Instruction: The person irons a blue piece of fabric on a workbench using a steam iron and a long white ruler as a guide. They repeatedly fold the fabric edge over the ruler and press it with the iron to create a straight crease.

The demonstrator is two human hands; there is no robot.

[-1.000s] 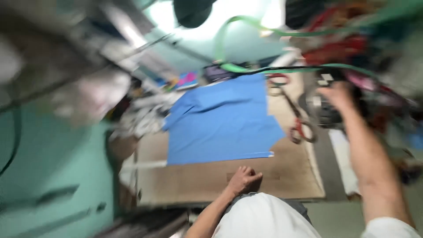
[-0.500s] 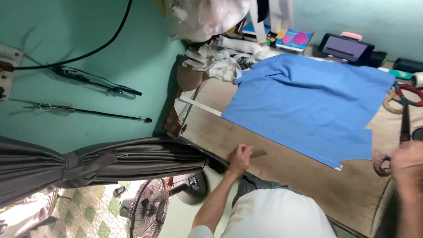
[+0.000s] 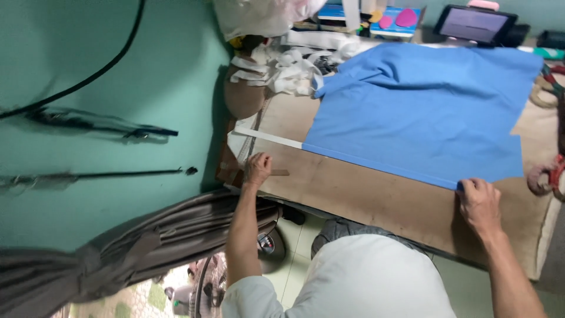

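A brown wooden table (image 3: 365,200) carried a blue cloth (image 3: 424,112) spread flat across its middle. White fabric scraps (image 3: 276,70) lay just beyond the cloth's far left corner. A white strip (image 3: 268,137) ran out from its near left edge. Red-handled scissors (image 3: 547,171) lay right of the cloth.

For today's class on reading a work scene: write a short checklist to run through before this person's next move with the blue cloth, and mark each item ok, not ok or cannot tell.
1. Right hand on the near corner of the blue cloth: ok.
2. Left hand on the brown table, apart from the cloth, by a thin flat stick: ok.
3. Cloth lying flat: not ok, it is rumpled at the far left corner.
4. Near edge of the cloth straight along the white strip: ok.
5. Scissors within reach at the right edge: cannot tell, only partly in view.
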